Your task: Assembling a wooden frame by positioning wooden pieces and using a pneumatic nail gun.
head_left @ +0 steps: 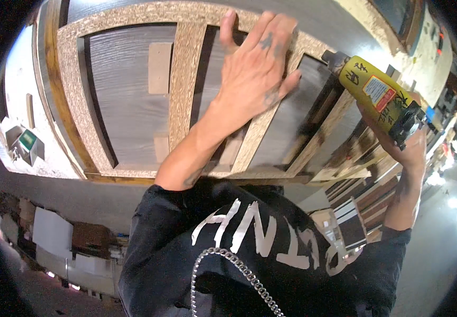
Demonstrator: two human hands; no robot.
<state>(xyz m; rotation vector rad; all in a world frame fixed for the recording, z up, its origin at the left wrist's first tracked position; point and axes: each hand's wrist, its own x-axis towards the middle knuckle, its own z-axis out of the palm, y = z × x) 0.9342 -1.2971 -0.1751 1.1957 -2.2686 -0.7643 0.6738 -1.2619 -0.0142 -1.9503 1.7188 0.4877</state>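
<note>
My left hand (255, 66) reaches over a frame of chipboard strips (187, 74), its fingers apart. The fingertips lie over the far strip, near where a slanted crosspiece meets it; exact contact is hard to make out. It holds nothing. At the right, my right hand (416, 145) is wrapped round a yellow power tool with black ends, which looks like a nail gun (363, 84). Its dark nose points left, toward the frame's far right part. The tool hides most of my right fingers. Under the strips shows a dark wood-grain panel (128, 74).
Small flat blocks, one of them a tan block (159, 68), sit against the crosspieces. A brown wooden edge (54, 79) borders the frame at left. Farther left stands an open white box (25, 140). Stacked boards (376, 185) lie at the right, near my right forearm.
</note>
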